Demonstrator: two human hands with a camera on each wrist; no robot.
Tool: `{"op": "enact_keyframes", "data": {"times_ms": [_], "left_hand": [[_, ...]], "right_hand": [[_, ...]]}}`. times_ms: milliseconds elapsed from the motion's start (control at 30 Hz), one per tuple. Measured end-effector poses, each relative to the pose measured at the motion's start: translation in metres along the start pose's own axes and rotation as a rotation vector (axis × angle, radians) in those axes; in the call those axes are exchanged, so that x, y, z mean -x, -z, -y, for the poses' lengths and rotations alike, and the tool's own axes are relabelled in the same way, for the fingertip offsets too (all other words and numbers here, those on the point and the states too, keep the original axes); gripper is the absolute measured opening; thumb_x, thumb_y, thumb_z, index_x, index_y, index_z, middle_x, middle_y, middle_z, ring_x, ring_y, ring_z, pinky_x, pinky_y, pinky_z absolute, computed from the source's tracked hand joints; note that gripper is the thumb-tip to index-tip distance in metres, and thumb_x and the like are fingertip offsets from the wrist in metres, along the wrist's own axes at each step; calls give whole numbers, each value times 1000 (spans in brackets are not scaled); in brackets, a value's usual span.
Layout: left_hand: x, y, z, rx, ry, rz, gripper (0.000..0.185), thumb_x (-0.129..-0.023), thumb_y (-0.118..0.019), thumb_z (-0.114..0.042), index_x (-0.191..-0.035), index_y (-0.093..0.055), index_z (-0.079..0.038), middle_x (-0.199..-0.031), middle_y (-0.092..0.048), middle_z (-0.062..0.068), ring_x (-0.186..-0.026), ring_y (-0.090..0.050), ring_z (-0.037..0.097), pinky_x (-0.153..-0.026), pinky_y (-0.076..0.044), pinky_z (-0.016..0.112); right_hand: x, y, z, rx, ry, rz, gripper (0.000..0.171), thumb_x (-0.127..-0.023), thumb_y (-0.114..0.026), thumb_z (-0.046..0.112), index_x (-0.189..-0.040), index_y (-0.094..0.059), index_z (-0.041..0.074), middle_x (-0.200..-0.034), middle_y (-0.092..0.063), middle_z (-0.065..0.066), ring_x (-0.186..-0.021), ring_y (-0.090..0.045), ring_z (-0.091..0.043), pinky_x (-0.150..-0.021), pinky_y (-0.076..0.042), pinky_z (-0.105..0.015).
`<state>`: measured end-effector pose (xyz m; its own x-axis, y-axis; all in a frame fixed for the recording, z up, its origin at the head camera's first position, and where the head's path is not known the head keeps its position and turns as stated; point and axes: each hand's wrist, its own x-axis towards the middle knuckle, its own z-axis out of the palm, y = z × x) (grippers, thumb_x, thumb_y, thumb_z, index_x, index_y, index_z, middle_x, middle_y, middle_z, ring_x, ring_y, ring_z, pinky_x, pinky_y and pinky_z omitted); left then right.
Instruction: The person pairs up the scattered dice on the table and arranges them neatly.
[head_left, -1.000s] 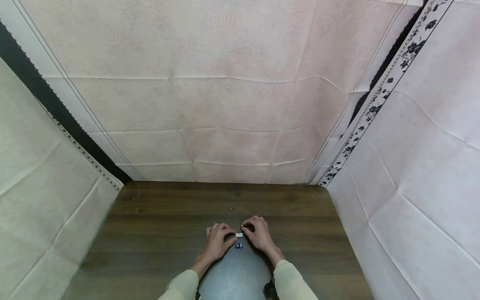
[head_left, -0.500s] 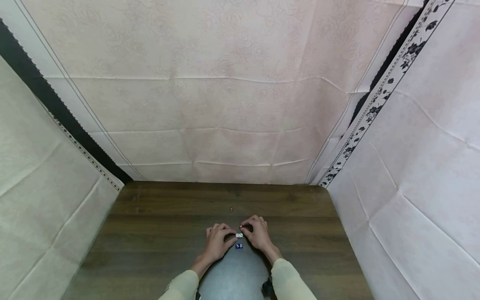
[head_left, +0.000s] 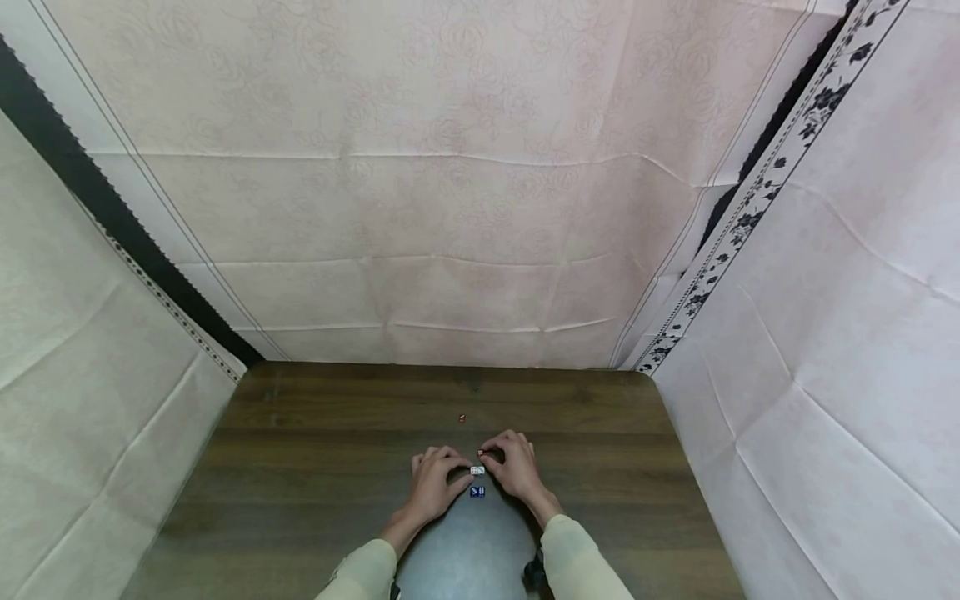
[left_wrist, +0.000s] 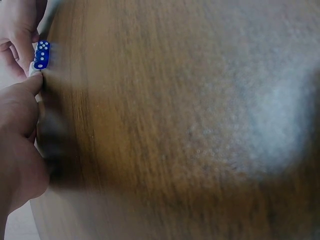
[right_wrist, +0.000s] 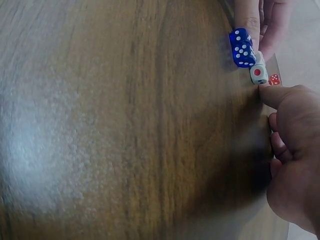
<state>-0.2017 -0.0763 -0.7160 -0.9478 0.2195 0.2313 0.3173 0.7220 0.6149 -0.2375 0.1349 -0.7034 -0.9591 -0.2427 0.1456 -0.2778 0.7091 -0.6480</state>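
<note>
Two white dice [head_left: 477,471] lie side by side between my hands, with two blue dice [head_left: 477,492] nearer my body. My left hand [head_left: 437,482] holds the left white die at its side, thumb and index fingertips curved against it. The thumb tip meets white in the left wrist view, next to the blue dice [left_wrist: 42,55]. My right hand [head_left: 517,468] pinches a small red die [head_left: 481,452] between thumb and index finger, just beyond the white pair. In the right wrist view the red die [right_wrist: 274,79] shows behind the thumb, close to a white die [right_wrist: 258,74].
Another red die [head_left: 462,418] sits farther back on the wooden table [head_left: 337,433]. Pale cloth [head_left: 450,208] hangs behind the table's far edge, and more cloth flanks both sides. A rounded grey area [head_left: 465,550] lies between the forearms.
My right hand has shifted very slightly left with the red die. The left hand, the white dice and the blue dice stay practically where they were.
</note>
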Motion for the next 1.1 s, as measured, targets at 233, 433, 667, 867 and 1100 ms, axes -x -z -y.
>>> {"op": "enact_keyframes", "data": {"times_ms": [233,433,667,867,1100], "left_hand": [[-1,0,1,-9,0,5,15,-96,-92,-27,-110,-89,-26,-110,-77,-5,-108,-63,21,-94,-36,50],[-1,1,1,-11,-3,9,15,-96,-92,-27,-111,-89,-25,-111,-77,-5,-108,-63,21,-93,-35,49],[-1,2,1,-11,-11,13,16,-97,-92,-27,-112,-89,-24,-111,-77,-4,-109,-62,21,-93,-35,49],[0,2,3,1,-36,5,18,-96,-92,-27,-113,-88,-22,-111,-76,-2,-107,-62,21,-93,-35,49],[3,7,7,70,-45,-5,20,-96,-93,-27,-114,-89,-21,-111,-77,-2,-107,-63,22,-93,-35,46]], "right_hand": [[0,0,-1,3,-2,11,8,-103,-86,24,-110,-87,22,-112,-74,2,-104,-60,-19,-93,-38,-39],[-1,-1,-2,13,-2,7,8,-103,-86,24,-110,-87,22,-112,-74,2,-104,-60,-18,-92,-38,-38],[0,-2,-3,10,1,9,8,-102,-86,24,-111,-87,22,-112,-74,2,-103,-59,-18,-92,-39,-38],[0,-1,-2,5,8,7,9,-103,-86,23,-111,-87,21,-112,-74,1,-104,-60,-19,-93,-38,-40],[1,-1,-2,2,9,3,9,-102,-86,23,-112,-86,21,-111,-73,2,-103,-59,-19,-93,-38,-39]]}}
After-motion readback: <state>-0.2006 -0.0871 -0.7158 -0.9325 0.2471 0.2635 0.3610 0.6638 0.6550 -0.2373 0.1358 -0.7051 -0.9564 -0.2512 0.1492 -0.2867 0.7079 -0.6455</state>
